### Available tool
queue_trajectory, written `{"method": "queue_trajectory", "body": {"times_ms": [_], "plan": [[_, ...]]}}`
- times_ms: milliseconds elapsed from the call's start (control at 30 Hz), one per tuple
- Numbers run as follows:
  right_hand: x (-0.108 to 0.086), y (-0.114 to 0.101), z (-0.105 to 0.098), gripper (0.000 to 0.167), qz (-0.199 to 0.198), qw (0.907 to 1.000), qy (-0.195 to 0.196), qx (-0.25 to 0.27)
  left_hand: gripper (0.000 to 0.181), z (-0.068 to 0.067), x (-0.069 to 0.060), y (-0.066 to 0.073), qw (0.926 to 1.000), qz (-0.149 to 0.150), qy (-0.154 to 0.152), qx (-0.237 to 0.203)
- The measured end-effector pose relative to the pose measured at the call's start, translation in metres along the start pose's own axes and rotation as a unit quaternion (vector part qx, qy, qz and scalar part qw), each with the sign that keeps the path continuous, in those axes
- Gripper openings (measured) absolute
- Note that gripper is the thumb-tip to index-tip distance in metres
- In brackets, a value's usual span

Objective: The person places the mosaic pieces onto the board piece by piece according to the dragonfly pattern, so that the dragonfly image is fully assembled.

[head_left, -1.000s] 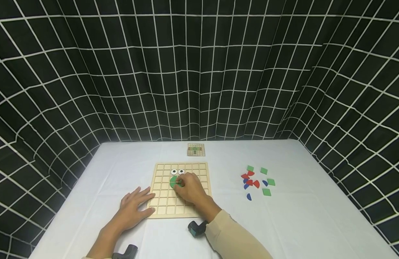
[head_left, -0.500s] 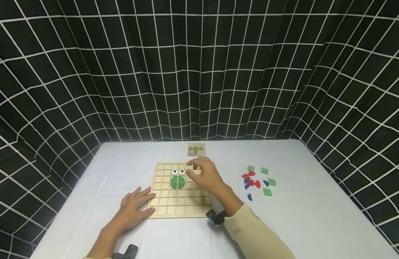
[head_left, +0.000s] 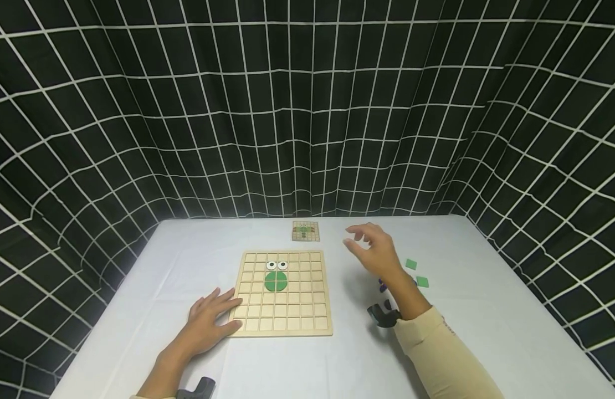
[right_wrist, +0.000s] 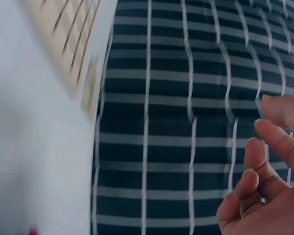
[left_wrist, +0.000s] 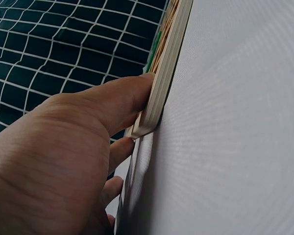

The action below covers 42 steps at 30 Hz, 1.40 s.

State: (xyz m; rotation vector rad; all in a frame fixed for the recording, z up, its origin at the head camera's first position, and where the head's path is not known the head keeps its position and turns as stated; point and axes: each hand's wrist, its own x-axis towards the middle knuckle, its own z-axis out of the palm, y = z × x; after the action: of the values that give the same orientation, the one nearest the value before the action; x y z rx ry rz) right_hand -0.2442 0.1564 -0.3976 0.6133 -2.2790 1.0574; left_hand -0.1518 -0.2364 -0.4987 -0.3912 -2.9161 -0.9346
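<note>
A wooden grid board (head_left: pixel 300 310) lies on the white table, holding a green disc (head_left: pixel 276 281) made of quarter pieces and two round eye pieces (head_left: pixel 277 265) above it. My left hand (head_left: pixel 208 321) rests at the board's left edge; in the left wrist view its thumb (left_wrist: pixel 127 98) lies on the rim near a corner. To the right of the board, my right hand (head_left: pixel 374 252) hovers over the table, fingers loosely bent and holding nothing. Beneath and behind it are loose green squares (head_left: pixel 422 282) and partly hidden blue pieces (head_left: pixel 382 286).
A small pattern card (head_left: pixel 305 231) with a picture of a figure on a grid lies beyond the board. A black curtain (head_left: pixel 307 111) with white grid lines surrounds the table (head_left: pixel 282 366). Dark camera mounts (head_left: pixel 383 316) sit at both wrists.
My right hand has left the green disc, lifted and moved right towards the loose pieces, now covering many of them. The left hand has stayed at the board's edge.
</note>
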Motion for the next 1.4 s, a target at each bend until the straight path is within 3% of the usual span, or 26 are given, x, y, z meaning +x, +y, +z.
{"method": "queue_trajectory", "body": {"times_ms": [167,333,667,933,1167,1400], "plan": [[-0.004,0.038,-0.023,0.024,0.061,0.9979,0.002,-0.018,0.053,-0.001,-0.001,0.000,1.0000,0.000,-0.001,0.000],[-0.012,0.067,-0.035,0.029,0.128,0.9905,-0.021,-0.045,0.052,-0.001,-0.001,0.000,1.0000,0.003,0.001,-0.001],[-0.026,0.106,-0.038,0.040,0.264,0.9572,-0.096,-0.068,0.052,0.003,-0.002,-0.002,1.0000,0.001,0.001,0.002],[-0.033,0.128,-0.039,0.039,0.302,0.9361,-0.158,-0.086,0.053,0.002,-0.002,0.000,1.0000,0.000,0.000,0.004],[-0.032,0.135,-0.039,0.034,0.307,0.9253,-0.191,-0.114,0.053,-0.001,-0.002,0.003,1.0000,-0.006,-0.001,0.001],[-0.032,0.139,-0.043,0.037,0.298,0.9192,-0.190,-0.175,0.053,-0.001,0.000,0.002,1.0000,-0.006,-0.001,-0.001]]}}
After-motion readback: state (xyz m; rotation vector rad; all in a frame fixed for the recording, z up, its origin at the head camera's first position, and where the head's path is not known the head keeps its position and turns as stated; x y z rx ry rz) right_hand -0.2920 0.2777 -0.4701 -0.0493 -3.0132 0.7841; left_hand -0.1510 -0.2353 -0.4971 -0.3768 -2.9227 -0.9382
